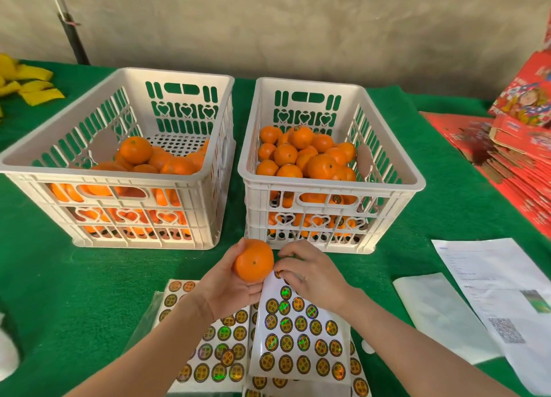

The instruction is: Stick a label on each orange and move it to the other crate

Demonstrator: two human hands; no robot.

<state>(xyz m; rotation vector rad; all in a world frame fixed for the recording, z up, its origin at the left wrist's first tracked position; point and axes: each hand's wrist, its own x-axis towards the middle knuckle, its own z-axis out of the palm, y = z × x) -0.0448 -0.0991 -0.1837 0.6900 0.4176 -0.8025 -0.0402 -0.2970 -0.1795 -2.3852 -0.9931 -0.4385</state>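
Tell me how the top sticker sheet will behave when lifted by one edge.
Probably floppy: the sticker sheet bows where the right hand pinches its top edge. Likely very light, being thin paper. It may slide, since it lies loose on other glossy sheets.

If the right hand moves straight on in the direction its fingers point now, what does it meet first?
Most likely the round orange fruit held in the left hand: the right hand points leftward, fingertips almost touching its side. Depth is unclear.
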